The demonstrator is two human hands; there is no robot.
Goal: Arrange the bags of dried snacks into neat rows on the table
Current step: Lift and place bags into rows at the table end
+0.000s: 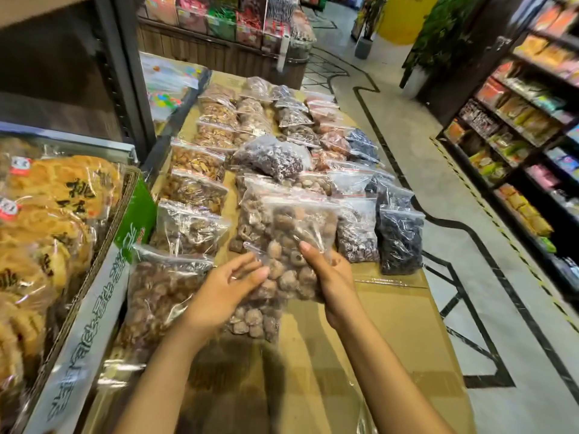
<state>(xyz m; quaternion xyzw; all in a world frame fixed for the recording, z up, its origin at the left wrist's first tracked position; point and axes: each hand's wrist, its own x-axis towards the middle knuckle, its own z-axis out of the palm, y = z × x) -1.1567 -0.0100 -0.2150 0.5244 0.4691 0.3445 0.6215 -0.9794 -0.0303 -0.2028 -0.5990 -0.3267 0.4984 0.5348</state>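
Bag (289, 233) runs lengthwise away; right hand (330, 272) pinches it, left hand (224, 288) spread, touching.

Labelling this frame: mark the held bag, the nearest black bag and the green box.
Held bag (299, 231): head view, middle of its clear front.
Black bag (399, 245): head view, middle of its front.
Green box (138, 214): head view, its green side.

Floor (407, 158) is laid in pale grey, inlaid with black lines (380, 134) and marked with yellow-black hazard tape (470, 186) along the dark shelving (517, 145) at right (stocked with packaged goods, labels unreadable). A yellow column (404, 17) and a potted plant (445, 36) are seen at the far end. A wood-fronted display counter (219, 54) is set at the back, beyond a dark metal upright (125, 73).
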